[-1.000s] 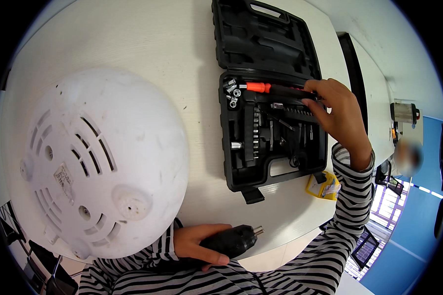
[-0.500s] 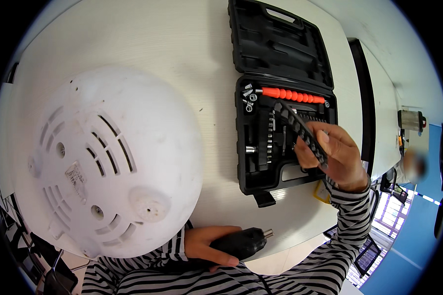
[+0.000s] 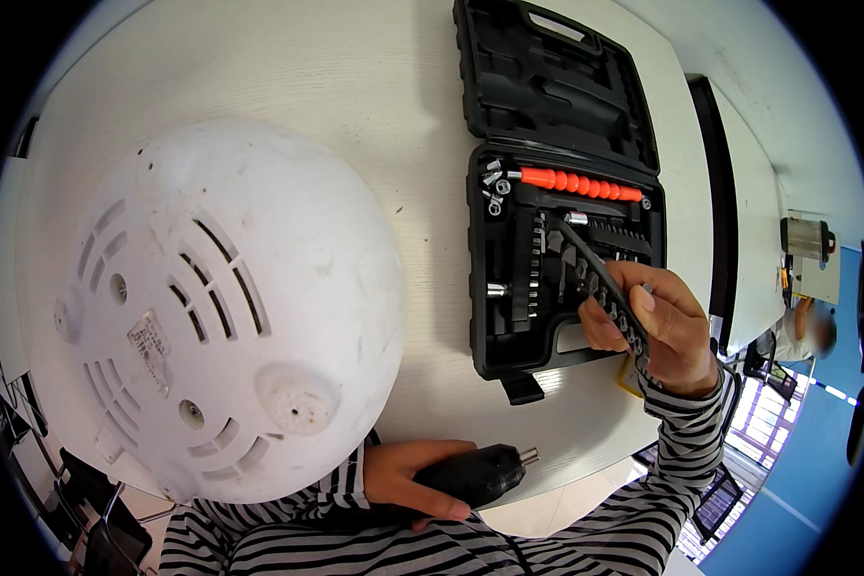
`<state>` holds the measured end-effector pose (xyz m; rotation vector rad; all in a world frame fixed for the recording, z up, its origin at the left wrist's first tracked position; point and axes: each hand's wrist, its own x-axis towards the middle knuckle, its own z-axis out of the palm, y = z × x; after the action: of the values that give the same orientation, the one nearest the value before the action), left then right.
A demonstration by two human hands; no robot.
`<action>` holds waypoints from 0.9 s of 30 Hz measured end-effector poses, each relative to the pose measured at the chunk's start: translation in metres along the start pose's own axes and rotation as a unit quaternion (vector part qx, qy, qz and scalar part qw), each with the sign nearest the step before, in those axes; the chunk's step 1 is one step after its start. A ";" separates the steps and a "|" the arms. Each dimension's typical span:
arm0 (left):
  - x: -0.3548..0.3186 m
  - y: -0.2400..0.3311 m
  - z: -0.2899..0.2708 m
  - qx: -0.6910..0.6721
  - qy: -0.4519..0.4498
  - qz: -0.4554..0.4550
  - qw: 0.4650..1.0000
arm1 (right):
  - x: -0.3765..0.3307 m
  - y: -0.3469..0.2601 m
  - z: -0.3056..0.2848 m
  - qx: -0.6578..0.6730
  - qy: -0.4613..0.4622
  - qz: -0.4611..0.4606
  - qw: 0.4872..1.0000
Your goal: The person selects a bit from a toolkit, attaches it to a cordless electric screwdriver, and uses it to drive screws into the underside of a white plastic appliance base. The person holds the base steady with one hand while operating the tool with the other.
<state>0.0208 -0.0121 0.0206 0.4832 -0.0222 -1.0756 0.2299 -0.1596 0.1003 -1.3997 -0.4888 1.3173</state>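
My left hand (image 3: 413, 480) is closed around a black power screwdriver (image 3: 470, 476) at the table's near edge, its bare metal tip pointing right. In my right hand (image 3: 662, 326) is a black bit holder strip (image 3: 595, 264) with a row of bits along it, pinched between thumb and fingers. The strip is tilted above an open black tool case (image 3: 497, 360). Inside the case lie an orange flexible shaft (image 3: 586, 184), several silver sockets (image 3: 496, 187) and another strip of bits (image 3: 528, 269). On the left sits a large white dome-shaped appliance (image 3: 336, 259), its vented, screwed side facing up.
The case lid (image 3: 562, 77) lies folded back on the pale table (image 3: 394, 96). A yellow object (image 3: 630, 376) shows partly under my right wrist. Further right are a second table (image 3: 749, 192), a metal container (image 3: 806, 238) and a blurred person (image 3: 804, 331).
My right hand has turned the bit strip, so its bits now face more downward to the left. The view has shifted slightly. My left hand keeps its hold on the screwdriver.
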 end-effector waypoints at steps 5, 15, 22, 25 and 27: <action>0.001 0.000 0.000 0.001 -0.010 -0.001 1.000 | -0.005 0.006 -0.002 0.029 0.023 0.001 0.999; 0.000 -0.003 0.000 -0.006 -0.006 0.010 1.000 | 0.003 0.003 0.010 -0.040 0.112 0.003 0.993; 0.000 0.000 0.000 -0.002 -0.007 0.009 1.000 | 0.001 0.008 0.004 -0.072 0.103 0.010 0.992; -0.001 0.001 0.001 -0.004 -0.002 0.008 1.000 | 0.001 0.007 0.003 -0.083 0.106 0.000 0.991; -0.001 0.001 0.001 -0.005 -0.002 0.009 1.000 | 0.002 0.006 0.003 -0.085 0.104 0.003 0.991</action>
<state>0.0213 -0.0115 0.0219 0.4713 -0.0247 -1.0589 0.2259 -0.1585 0.0944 -1.6612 -0.4648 1.1385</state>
